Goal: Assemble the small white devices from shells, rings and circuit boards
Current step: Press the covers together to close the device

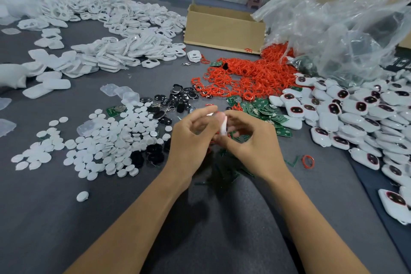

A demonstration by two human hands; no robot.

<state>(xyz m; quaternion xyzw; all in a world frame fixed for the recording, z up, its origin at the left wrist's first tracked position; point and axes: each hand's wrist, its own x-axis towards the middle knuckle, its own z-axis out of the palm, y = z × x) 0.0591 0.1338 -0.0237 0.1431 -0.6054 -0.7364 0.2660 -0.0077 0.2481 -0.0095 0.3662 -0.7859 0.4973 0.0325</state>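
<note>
Left hand [191, 138] and right hand [253, 142] pinch white shell [224, 125].

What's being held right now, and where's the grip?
A small white shell, edge-on between both hands: the left hand pinches its top edge, the right hand its side. Details are blurred.

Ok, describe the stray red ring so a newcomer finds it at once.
Start at the red ring pile before the cardboard box, then come down past the green boards to the right hand. Just right of that hand, one ring lies alone on the grey table beside a thin green strip, well clear of the pile.
</note>
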